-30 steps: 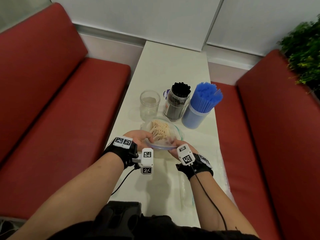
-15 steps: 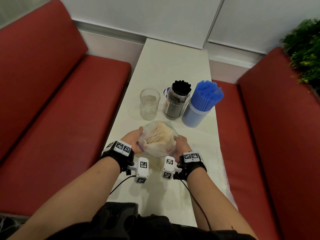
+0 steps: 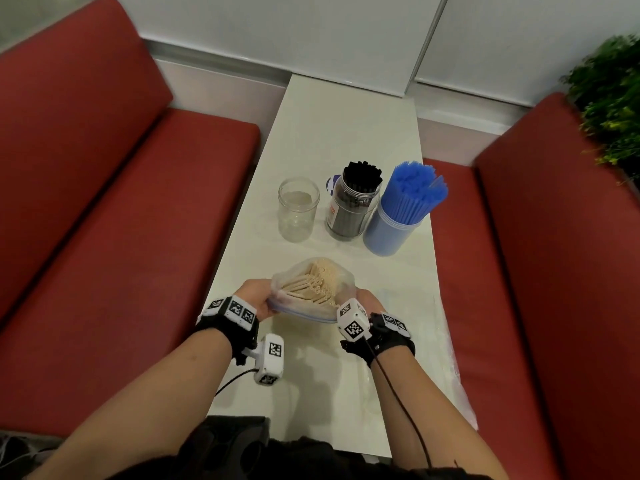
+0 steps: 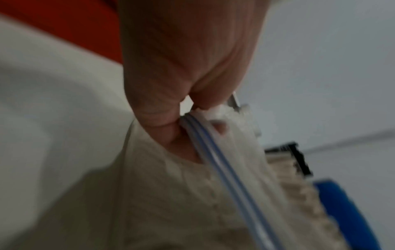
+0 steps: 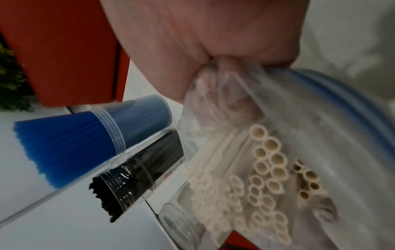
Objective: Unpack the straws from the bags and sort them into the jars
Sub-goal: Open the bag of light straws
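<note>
From the head camera, you hold a clear zip bag (image 3: 313,289) of cream straws (image 3: 317,282) above the near half of the white table (image 3: 346,133), one hand on each side of its mouth. Your left hand (image 3: 254,301) has the left side, your right hand (image 3: 369,303) the right, and the bag is tipped so the straw ends face up and away from you. That spread looks meant to hold the mouth wide so the straws can come out. Beyond the bag, across the middle of the table, stand an empty clear jar (image 3: 298,209) toward the left edge, a jar of black straws (image 3: 353,202) just beside it, and a tub of blue straws (image 3: 398,213) at the right edge. The empty jar is probably where this bundle belongs. A flat empty bag (image 3: 446,341) lies along the right edge.

From the left wrist, your thumb and fingers (image 4: 162,108) are closed tight, pinching the bag's rim by its blue zip strip (image 4: 224,169). The picture is blurred, but the pinch is plain.

From the right wrist, your fingers (image 5: 226,88) are curled into a bunch of the bag's plastic near the zip strip. The open ends of the straws sit loose inside, just below your grip, with the three containers behind them.
</note>
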{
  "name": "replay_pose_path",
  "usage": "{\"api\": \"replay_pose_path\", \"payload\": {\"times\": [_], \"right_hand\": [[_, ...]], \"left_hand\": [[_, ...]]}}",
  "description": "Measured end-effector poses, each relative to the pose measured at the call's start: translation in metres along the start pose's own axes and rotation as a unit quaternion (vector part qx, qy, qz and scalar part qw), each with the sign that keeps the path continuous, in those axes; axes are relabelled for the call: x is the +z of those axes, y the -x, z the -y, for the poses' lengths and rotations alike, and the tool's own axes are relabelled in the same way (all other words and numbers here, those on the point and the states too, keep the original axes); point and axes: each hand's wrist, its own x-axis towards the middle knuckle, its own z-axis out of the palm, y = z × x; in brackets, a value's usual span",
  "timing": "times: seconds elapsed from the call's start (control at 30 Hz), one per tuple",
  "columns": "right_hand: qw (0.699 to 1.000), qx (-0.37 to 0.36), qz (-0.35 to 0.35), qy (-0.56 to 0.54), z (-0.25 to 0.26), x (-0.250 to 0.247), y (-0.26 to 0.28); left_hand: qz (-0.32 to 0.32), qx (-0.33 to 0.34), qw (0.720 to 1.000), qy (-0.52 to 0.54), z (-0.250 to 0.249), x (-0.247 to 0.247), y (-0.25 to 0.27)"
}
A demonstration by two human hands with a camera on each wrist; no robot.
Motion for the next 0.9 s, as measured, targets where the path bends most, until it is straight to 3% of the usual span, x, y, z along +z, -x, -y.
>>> {"api": "replay_pose_path", "payload": {"times": [0.07, 0.13, 0.2, 0.27, 0.3, 0.37, 0.43, 0.53, 0.63, 0.7, 0.8, 0.9], "right_hand": [[0.997, -0.009, 0.016, 0.072, -0.005, 0.0, -0.003], [0.989, -0.036, 0.064, 0.129, -0.008, 0.0, 0.001], [0.994, -0.026, 0.064, 0.08, -0.009, 0.006, -0.006], [0.993, -0.047, 0.009, 0.105, -0.007, 0.014, -0.01], [0.989, -0.072, -0.023, 0.127, -0.007, 0.018, -0.014], [0.978, -0.126, -0.022, 0.163, -0.006, 0.023, -0.017], [0.96, -0.162, 0.029, 0.228, -0.004, 0.027, -0.019], [0.928, -0.195, 0.067, 0.311, -0.006, 0.023, -0.019], [0.896, -0.257, 0.031, 0.361, -0.007, 0.014, -0.024], [0.909, -0.261, 0.037, 0.322, -0.004, 0.01, -0.026], [0.966, -0.199, 0.11, 0.12, 0.003, 0.011, -0.022], [0.982, -0.142, 0.118, 0.039, 0.008, 0.017, -0.015]], "left_hand": [[-0.06, 0.108, 0.98, -0.159, -0.002, 0.002, 0.005], [-0.074, 0.17, 0.952, -0.242, -0.011, 0.005, 0.009], [-0.035, 0.14, 0.961, -0.237, -0.02, 0.008, 0.011], [0.046, 0.076, 0.969, -0.231, -0.026, 0.009, 0.012], [0.082, 0.073, 0.959, -0.261, -0.027, 0.009, 0.01], [0.089, 0.135, 0.916, -0.368, -0.027, 0.009, 0.006], [0.036, 0.197, 0.889, -0.411, -0.025, 0.009, 0.0], [-0.025, 0.183, 0.912, -0.366, -0.027, 0.009, -0.01], [-0.019, 0.126, 0.967, -0.219, -0.028, 0.006, -0.011], [0.013, 0.093, 0.993, -0.077, -0.03, 0.005, -0.006], [0.056, 0.049, 0.994, 0.077, -0.033, 0.005, 0.001], [0.084, 0.053, 0.994, 0.056, -0.03, 0.005, -0.001]]}}
